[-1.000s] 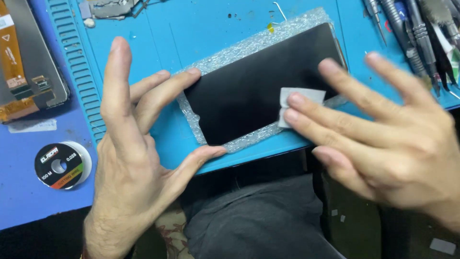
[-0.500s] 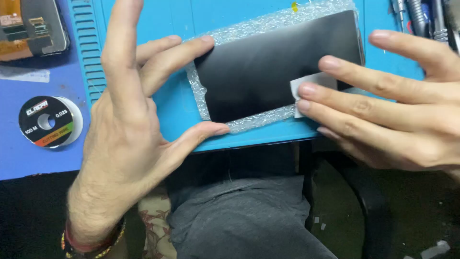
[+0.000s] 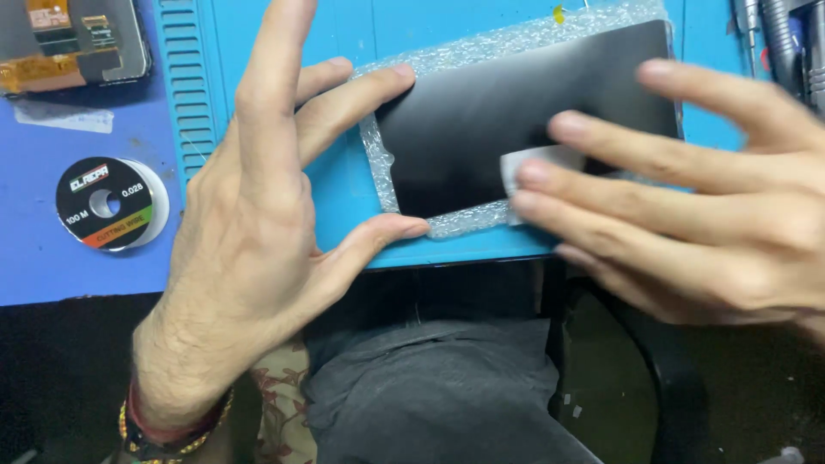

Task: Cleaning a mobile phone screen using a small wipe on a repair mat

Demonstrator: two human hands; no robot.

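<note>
While splayed, both hands [image 3: 258,223] on black screen [image 3: 516,120].

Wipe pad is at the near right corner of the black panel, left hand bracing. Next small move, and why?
Probably slide the white pad leftward along the black panel. The right hand presses it with two fingertips near the panel's right near corner, so most of the glass lies to its left. The left hand pins the left edge on the bubble wrap, thumb and fingers spread, so the panel looks steadied.
</note>
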